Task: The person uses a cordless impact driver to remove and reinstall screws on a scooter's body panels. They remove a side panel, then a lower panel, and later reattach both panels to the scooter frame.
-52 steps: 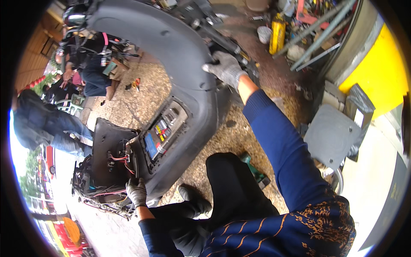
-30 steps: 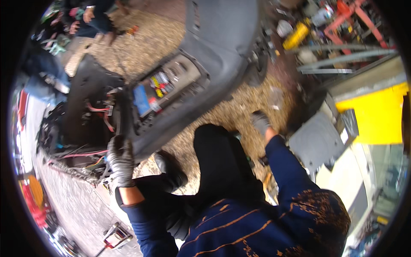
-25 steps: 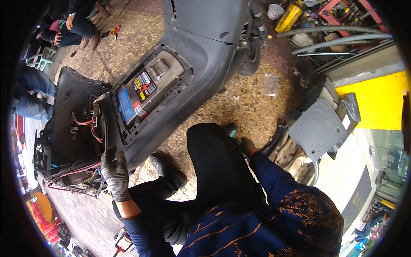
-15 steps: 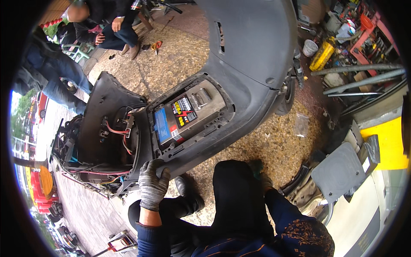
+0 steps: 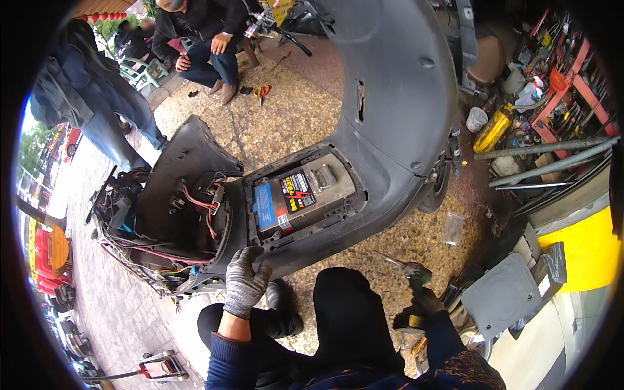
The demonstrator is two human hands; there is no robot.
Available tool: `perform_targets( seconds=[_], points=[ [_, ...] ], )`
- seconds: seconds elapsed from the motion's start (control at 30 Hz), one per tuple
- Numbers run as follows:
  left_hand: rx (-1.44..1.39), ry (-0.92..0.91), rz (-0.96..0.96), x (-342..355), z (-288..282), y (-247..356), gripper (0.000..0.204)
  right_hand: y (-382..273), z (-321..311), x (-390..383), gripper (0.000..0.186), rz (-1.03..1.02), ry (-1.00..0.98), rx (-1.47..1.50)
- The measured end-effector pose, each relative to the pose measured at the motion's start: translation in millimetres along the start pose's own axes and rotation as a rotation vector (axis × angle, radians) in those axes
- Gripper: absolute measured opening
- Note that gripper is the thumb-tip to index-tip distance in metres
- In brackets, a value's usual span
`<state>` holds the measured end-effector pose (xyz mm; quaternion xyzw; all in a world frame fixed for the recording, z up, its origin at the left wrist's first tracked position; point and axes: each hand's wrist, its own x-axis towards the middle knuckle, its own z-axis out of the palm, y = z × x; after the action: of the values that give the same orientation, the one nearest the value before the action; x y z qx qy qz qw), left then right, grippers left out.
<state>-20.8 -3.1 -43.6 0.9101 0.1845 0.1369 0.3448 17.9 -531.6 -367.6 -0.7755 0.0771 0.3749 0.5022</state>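
Note:
My gloved left hand [image 5: 244, 286] is at the lower edge of the dark gray scooter body [image 5: 396, 110], fingers loosely bent and apart; whether it presses on the plastic is unclear. My right hand [image 5: 426, 299], beside my right knee, grips a green-and-black cordless drill [image 5: 416, 278] with a long bit pointing leftward. The scooter's floorboard compartment holds a silver battery case [image 5: 322, 185] with colored labels. Left of it, a dark plastic panel [image 5: 175, 169] stands open, with red wires and connectors [image 5: 198, 201] exposed near cable bundles.
One person [image 5: 208, 52] squats at top; another's jeans-clad legs [image 5: 114, 117] are at left. Orange-handled tool [image 5: 261, 91] lies on the pebbled floor. Right: cluttered tools, yellow canister [image 5: 493, 130], metal pipes [image 5: 552, 166], gray square panel [image 5: 500, 292]. Floor jack [image 5: 159, 367] at lower left.
My right hand left the scooter's upper body, went down to the floor beside my knee and now holds the drill slightly forward. My left hand stayed near the lower edge. The view shifted.

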Motion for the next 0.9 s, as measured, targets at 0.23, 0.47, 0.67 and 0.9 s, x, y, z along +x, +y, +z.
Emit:
perform_targets(
  seconds=[0.23,0.47,0.67,0.9],
  points=[
    [-0.723,-0.274,-0.130,-9,24,48,0.022,-143,-47,-123,0.032,0.010,-0.253,0.762],
    [-0.837,-0.817,-0.183,-31,98,117,0.043,-305,-7,-139,0.031,-0.218,-0.592,0.739],
    [-1.296,-0.714,-0.273,-31,96,117,0.064,-400,53,-120,0.041,-0.390,-1.014,0.427],
    [-1.856,-0.535,-0.339,-26,73,105,0.055,-455,90,-124,0.044,-0.621,-0.773,-0.102]
  ],
)
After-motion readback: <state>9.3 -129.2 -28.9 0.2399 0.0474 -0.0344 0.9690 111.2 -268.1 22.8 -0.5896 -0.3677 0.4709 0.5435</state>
